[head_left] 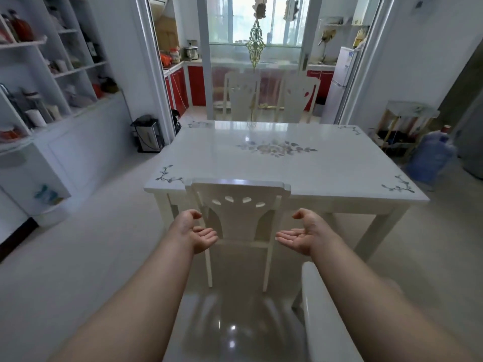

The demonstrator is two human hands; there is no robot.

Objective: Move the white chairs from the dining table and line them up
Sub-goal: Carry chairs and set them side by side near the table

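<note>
head view. the left hand (194, 231) and the right hand (300, 235) are both released: fingers straight to loosely bent, palms turned toward each other, thumbs raised, nothing grasped. they reach forward on bare forearms to either side of the back of the near chair (237, 190), the left hand close to its left upright and the right hand close to its right upright; contact cannot be told for either hand. this white chair stands upright at the near edge of the dining table (326, 168), toward the near left corner, its top rail level with the table's edge. a second chair (243, 97) and a third chair (298, 96), also white, stand side by side at the far edge, backs upright. the table top bears a flower pattern (275, 148) at its middle. a blurred white curved piece (321, 314) rises under the right forearm; what it is cannot be told. shelves (65, 74) line the left wall; a fridge (342, 74) and a blue water jug (433, 155) stand to the right of the table.
</note>
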